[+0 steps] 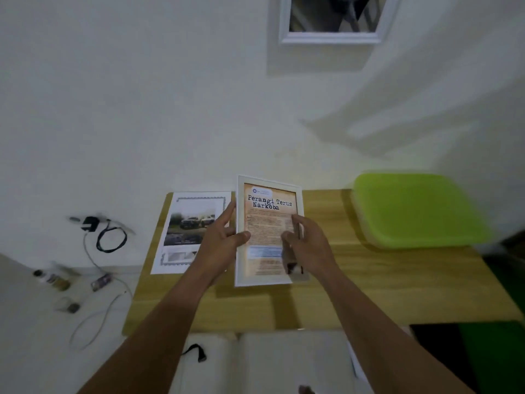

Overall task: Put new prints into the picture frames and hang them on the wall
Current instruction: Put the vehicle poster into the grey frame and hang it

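The left hand holds the left edge of the frame: its thumb lies across the front and the fingers run up along and behind the edge, so the rim is pinched between them. The right hand grips the opposite edge the same way, with the thumb on the front and the fingers curled round the right rim, covering part of that side. Between them, the white frame stands in portrait, its front towards the camera, with a tan print inside headed "Perangi Terus Narkoba". The frame is over the middle of the wooden table, and a shadow falls on the wood under its lower edge; whether that edge touches the table cannot be told. Just beside the left hand, a loose sheet showing cars lies flat on the table, partly under the wrist. Well apart at the right end sits a green lid, blurred. On the wall above hangs a second white frame, cut off by the top edge. On the floor to the left lie a charger with a looped cable and some small bottles.
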`<action>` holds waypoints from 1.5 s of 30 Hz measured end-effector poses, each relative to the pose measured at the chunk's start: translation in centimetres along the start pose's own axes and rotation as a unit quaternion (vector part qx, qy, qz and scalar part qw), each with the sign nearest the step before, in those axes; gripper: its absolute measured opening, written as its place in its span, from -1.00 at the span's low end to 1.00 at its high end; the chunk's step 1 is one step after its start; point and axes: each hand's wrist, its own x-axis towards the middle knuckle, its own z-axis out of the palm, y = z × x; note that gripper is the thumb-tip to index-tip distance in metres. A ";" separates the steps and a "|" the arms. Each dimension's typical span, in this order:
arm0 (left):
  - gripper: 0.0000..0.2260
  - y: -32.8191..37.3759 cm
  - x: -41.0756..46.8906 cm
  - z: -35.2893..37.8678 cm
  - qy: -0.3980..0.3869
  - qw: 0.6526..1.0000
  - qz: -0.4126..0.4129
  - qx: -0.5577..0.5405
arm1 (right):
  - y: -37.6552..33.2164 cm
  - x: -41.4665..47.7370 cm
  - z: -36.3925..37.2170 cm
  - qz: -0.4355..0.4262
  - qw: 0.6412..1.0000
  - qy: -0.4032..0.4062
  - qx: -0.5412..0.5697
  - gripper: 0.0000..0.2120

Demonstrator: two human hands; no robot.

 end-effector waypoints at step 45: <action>-0.41 -10.2 4.1 5.5 -0.016 0.988 -0.126 0.083 | 10.3 3.7 -2.9 0.072 0.997 -0.024 0.033 -0.36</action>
